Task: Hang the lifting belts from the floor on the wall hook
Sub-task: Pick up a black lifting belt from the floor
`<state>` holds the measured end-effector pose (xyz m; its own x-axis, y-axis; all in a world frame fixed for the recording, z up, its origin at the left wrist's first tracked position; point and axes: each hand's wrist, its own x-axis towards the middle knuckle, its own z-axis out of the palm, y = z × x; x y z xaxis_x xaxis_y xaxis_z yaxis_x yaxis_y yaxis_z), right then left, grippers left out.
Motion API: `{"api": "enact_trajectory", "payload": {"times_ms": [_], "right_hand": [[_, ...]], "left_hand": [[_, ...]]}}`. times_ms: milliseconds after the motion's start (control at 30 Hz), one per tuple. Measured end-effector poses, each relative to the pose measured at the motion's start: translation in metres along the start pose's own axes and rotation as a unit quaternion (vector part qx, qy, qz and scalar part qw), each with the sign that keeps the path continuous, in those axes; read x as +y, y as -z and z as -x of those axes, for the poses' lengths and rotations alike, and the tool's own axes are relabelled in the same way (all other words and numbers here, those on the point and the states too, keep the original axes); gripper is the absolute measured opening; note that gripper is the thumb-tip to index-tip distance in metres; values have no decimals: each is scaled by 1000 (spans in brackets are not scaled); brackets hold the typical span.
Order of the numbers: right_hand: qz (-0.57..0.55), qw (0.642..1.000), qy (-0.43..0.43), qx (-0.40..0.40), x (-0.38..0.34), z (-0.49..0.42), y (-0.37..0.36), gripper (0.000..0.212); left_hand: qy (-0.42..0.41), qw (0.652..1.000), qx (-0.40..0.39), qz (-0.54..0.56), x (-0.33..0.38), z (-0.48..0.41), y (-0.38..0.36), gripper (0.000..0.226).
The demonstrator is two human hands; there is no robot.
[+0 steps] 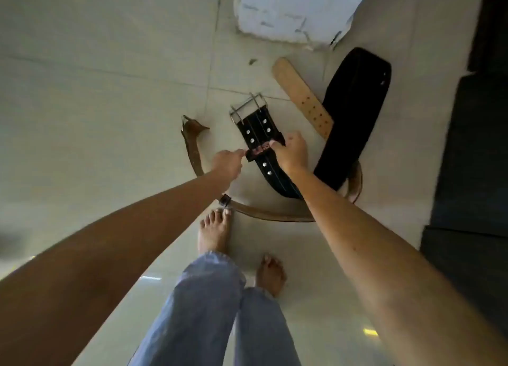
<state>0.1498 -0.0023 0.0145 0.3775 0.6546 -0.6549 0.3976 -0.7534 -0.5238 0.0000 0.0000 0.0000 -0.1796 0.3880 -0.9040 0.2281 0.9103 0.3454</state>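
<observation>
A black lifting belt (354, 113) lies curled on the pale tiled floor, its tan inner end (302, 96) pointing up left. Its studded strap with a steel double-prong buckle (247, 106) runs between my hands. My left hand (228, 162) pinches the strap's small loop from the left. My right hand (292, 152) grips the same strap from the right. A brown leather belt (192, 148) curves on the floor around my feet, partly under my arms. No wall hook is in view.
A white block or pillar base (291, 11) stands on the floor at the top. Dark floor mats (478, 151) run along the right side. My bare feet (214, 233) and jeans legs are below the belts.
</observation>
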Motion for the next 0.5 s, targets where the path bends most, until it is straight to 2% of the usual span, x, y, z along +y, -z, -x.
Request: {"api": "enact_trajectory", "payload": {"times_ms": [67,133,233,333,433,500], "right_hand": [[31,1000,-1,4,7,-30,-14,50],[52,997,-23,-43,14,-54,-22,59],[20,992,-53,-113,25,-65,-29,51],[-17,993,-52,-105,18,-42,-21,40],[-29,996,-32,-77,-4,2,6,37],[-47,997,-13,-62,-27,37,39,35]], "left_hand": [[-5,1000,-12,5,-4,-31,-11,28],[3,1000,-22,-4,-8,-57,-22,33],[-2,1000,-18,-19,-9,-73,-36,49],[17,1000,-19,6,-1,-47,-39,65],[27,993,-23,109,13,3,-29,50],[20,977,-84,194,31,55,-14,39]]}}
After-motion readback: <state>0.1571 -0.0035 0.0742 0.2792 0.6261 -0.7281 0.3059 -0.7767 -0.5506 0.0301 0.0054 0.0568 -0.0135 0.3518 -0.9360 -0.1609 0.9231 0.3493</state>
